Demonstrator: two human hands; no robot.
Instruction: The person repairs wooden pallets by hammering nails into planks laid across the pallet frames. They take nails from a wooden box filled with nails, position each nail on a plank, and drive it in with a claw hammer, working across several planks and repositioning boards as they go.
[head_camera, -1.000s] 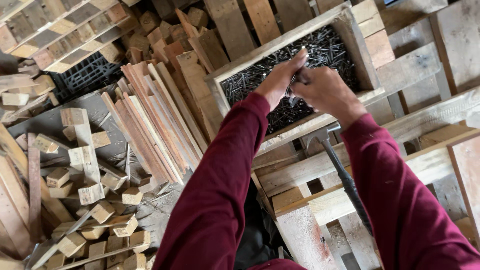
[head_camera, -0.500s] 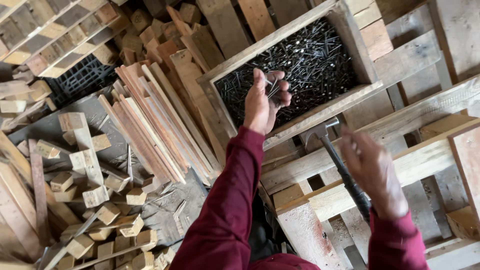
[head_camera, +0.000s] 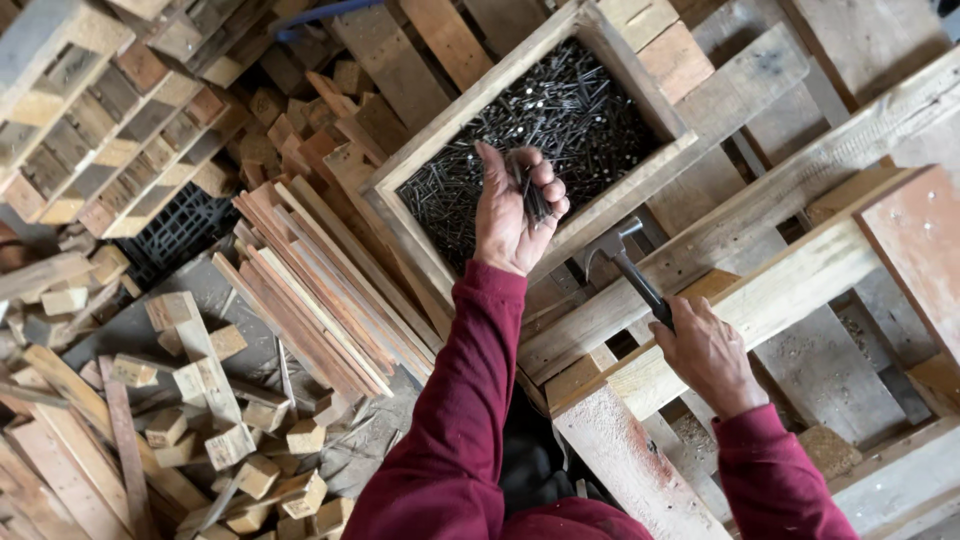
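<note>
Dark grey nails, maroon sleeves, seemingly black hammer handle.

Single head-worn view, looking steeply down and slightly forward from the person's own position. Close range: both red sleeves enter from the bottom edge, left hand near frame centre, right hand lower right. Frame is tilted, so the wooden nail box and pallet boards run diagonally. No second view, nothing shared.

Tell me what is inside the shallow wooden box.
The shallow wooden box holds a heap of dark nails. The left hand, gripping a few, covers part; the box's bottom is hidden.
</note>
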